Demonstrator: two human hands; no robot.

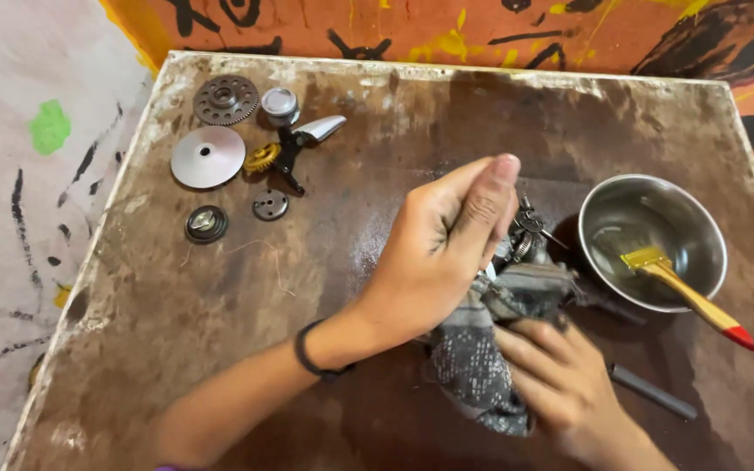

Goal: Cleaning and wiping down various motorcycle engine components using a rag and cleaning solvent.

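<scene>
Mid-frame: left hand [447, 240] pinches small metal mechanism [525, 235], right hand [560, 375] grips grey patterned rag [473, 366] round it. Wiping seems underway; disassembled gears & discs [220, 139] wait upper left.

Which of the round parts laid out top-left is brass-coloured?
The small brass gear, right of the big smooth disc, against the black lever. The other round parts are grey or dark metal.

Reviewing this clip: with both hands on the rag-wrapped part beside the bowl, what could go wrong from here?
The left hand and right hand work a metal assembly in a grey rag close to the steel bowl; a slip might tip it and its brush. The rag may snag on protruding parts.
</scene>
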